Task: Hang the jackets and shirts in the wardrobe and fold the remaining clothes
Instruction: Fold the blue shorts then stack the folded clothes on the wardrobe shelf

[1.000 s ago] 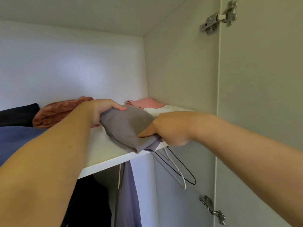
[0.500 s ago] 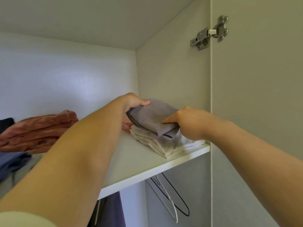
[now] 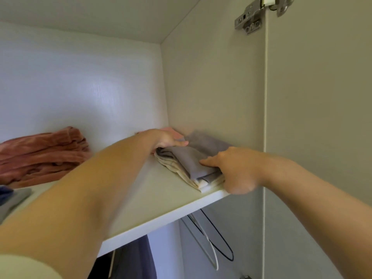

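A folded grey garment [image 3: 195, 158] lies on top of a stack of folded cream clothes [image 3: 177, 168], on the right end of the white wardrobe shelf [image 3: 151, 198] against the side wall. My left hand [image 3: 169, 138] holds the garment's far left end, thumb laid along the top and fingers hidden behind the cloth. At the garment's near right corner my right hand [image 3: 237, 170] grips it, thumb on top and fingers curled at the shelf's front edge. A pink folded garment [image 3: 173, 130] peeks out behind my left hand.
A folded rust-coloured garment [image 3: 40, 154] lies on the shelf's left part, with blue and grey cloth [image 3: 10, 196] at the far left edge. Under the shelf hang wire hangers [image 3: 211, 244] and a blue-grey garment [image 3: 136, 258]. The open door with its hinge [image 3: 255, 15] stands to the right.
Both hands carried the grey garment from the shelf's front edge to the right and set it on the cream stack, then pushed it further back towards the wall.
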The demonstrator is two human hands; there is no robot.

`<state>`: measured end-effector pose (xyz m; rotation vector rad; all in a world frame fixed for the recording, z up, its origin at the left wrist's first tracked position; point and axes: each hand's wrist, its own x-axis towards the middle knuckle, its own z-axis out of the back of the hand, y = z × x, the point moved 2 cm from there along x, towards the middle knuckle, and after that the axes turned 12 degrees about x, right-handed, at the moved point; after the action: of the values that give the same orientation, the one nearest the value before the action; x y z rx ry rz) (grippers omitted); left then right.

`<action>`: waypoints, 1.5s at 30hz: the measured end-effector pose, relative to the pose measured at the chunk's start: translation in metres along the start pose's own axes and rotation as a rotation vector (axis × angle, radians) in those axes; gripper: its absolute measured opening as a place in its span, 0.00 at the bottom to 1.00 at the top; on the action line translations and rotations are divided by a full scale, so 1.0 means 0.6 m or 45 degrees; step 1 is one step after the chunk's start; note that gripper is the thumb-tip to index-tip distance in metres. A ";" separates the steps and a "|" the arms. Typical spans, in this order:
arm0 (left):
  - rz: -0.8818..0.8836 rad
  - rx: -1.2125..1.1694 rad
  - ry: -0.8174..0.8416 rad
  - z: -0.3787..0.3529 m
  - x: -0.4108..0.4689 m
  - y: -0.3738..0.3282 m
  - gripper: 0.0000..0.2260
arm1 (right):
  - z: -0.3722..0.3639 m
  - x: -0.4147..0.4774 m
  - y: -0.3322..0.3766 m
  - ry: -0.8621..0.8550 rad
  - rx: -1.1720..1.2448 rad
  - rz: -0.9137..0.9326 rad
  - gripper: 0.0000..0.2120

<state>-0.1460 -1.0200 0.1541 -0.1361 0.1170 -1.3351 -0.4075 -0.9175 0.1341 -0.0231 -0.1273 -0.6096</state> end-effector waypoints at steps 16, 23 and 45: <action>0.452 -0.174 0.523 0.056 -0.183 0.073 0.15 | 0.039 -0.012 0.024 -0.288 0.637 -0.320 0.19; 0.674 0.317 0.646 0.088 -0.299 0.125 0.24 | -0.008 0.086 0.065 -0.133 0.755 -0.181 0.13; 0.363 0.366 -0.055 -0.010 -0.404 0.183 0.35 | -0.047 0.239 0.158 0.092 0.724 -0.127 0.37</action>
<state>-0.0974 -0.7590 0.1314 0.0929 -0.0907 -1.0505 -0.2336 -0.9234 0.1254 0.5575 -0.2285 -0.6551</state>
